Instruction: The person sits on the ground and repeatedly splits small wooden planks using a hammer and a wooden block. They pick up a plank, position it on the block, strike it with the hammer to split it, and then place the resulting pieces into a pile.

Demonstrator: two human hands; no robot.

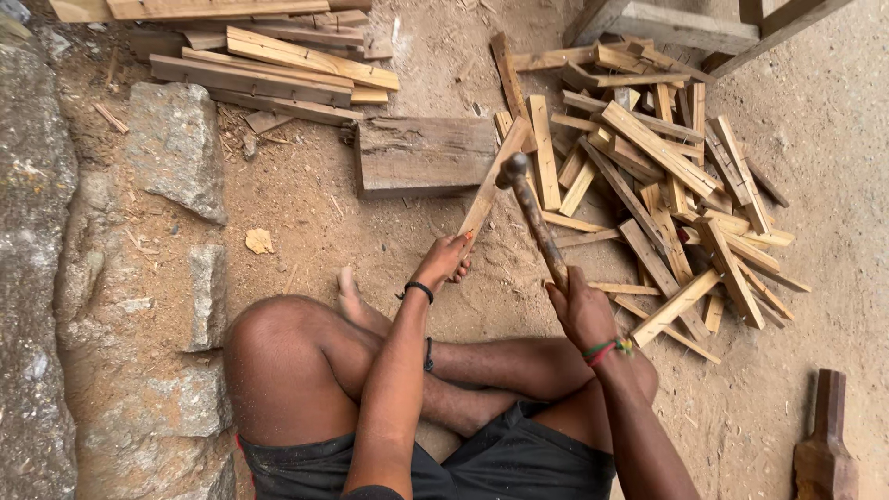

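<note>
Fingers of left hand closed around wooden strip, right hand gripping hammer

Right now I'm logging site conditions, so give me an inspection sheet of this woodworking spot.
Surface: bare dirt ground strewn with chips and sawdust.
Job's things: thin wooden strip, its far end on a thick wooden block; hammer raised over it.
Clutter: loose heap of cut wood pieces to the right; stacked planks top left; wooden tool lower right.
Hands: left hand grips the strip; right hand grips the hammer handle.
Cables: nothing seen.
Surroundings: rough stone blocks on the left; timber frame at the top; person sits cross-legged, barefoot.
</note>
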